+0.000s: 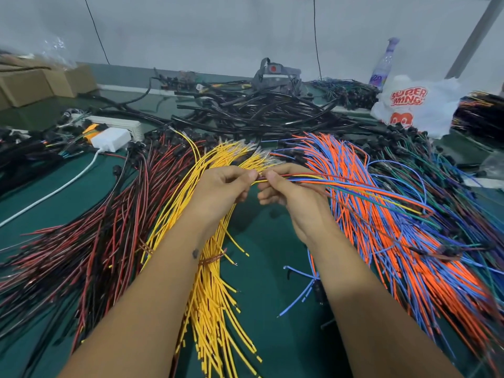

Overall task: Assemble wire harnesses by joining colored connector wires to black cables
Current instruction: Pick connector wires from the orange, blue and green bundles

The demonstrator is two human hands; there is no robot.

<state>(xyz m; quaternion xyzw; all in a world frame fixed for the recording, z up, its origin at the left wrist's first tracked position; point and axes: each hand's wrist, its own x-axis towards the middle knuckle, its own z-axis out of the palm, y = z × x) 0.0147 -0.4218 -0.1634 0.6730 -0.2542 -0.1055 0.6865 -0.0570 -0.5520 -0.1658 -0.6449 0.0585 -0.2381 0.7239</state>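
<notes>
So we've got the green table (261,257) pretty much buried in wire. Biggest pile is the black cables (261,107) heaped across the back, then the red and black wires (90,236) fanned out on our left, the orange and blue wires (387,236) on our right, and the yellow wires (210,290) running down the middle under our forearms. Back right there's a white plastic bag (417,102) with a bottle (383,64) behind it, cardboard boxes (41,83) back left, and a white charger (110,139) near them. Our right hand (294,197) is curled around a small mixed-color wire bundle (341,184) trailing off to the right, above the table's middle. Our left hand (223,186) pinches that bundle's tip with thumb and forefinger, right against the other hand.
</notes>
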